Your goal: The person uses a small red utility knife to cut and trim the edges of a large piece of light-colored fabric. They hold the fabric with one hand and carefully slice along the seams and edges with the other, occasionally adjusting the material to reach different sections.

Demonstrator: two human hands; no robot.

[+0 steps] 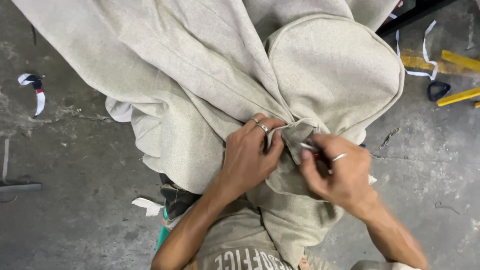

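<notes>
While I am pinching a fold of the grey cloth cover point(210, 75) with my left hand point(247, 157), my fingers are closing tight on it so the fold is staying flat and not slipping. My right hand point(337, 172) is just beside it, on the right. It is curling shut around a small metal tool point(311, 148) with a bit of red on it. I cannot tell just what kind of tool it is, because my fingers are hiding most of it. Its tip is pointing left at the fold, right where my left thumb is pressing.

The cloth is lying over my lap and spreading far out and to the left. Its rounded end is sitting far and to the right. All around is the grey concrete floor point(75, 200), with a white scrap point(147, 205) near on the left and yellow bars point(457, 77) far on the right.
</notes>
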